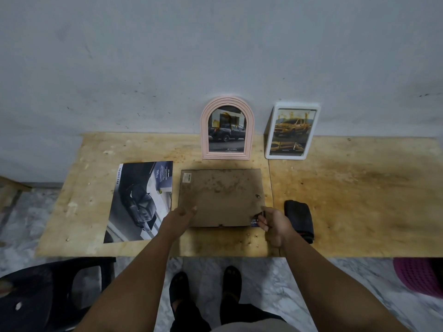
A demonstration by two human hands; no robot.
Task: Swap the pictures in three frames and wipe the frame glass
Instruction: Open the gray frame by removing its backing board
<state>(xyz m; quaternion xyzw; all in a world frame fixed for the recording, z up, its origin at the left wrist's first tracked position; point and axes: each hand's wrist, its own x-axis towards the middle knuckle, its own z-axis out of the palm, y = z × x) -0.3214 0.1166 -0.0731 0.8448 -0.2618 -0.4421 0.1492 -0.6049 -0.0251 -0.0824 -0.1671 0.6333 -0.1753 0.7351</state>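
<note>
A rectangular frame [221, 196] lies face down on the plywood table [347, 200], its stained brown backing board up. My left hand [181, 215] rests flat on its near left corner, fingers apart. My right hand [273, 222] pinches the near right corner, where a small clip and a strip of blue print show. A loose dark car picture [140, 200] lies left of the frame. A pink arched frame [227, 128] with a dark pickup picture and a white frame [291, 130] with a yellow pickup picture lean on the wall. A folded dark cloth [299, 218] lies right of my right hand.
A dark plastic chair [48, 291] stands at the lower left. A pink woven basket [419, 274] sits on the floor at the right. My feet [206, 286] stand on marble floor below the table's front edge.
</note>
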